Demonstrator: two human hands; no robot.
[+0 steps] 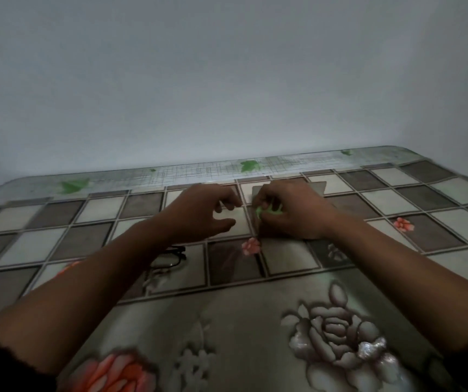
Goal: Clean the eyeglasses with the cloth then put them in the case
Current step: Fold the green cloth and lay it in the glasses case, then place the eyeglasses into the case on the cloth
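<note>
Black-framed eyeglasses (172, 257) lie on the table, partly hidden under my left forearm. Farther back lies a flat grey-brown case (319, 188), mostly covered by my right hand (292, 213). The fingers of that hand pinch a small pale green cloth (263, 212) at the case's left edge. My left hand (207, 210) hovers just left of the case with its fingers curled apart, holding nothing. Both hands are apart from the glasses.
The table wears a glossy cloth (255, 321) with grey and beige squares and large flowers. Its far edge (227, 168) meets a plain white wall. The light is dim.
</note>
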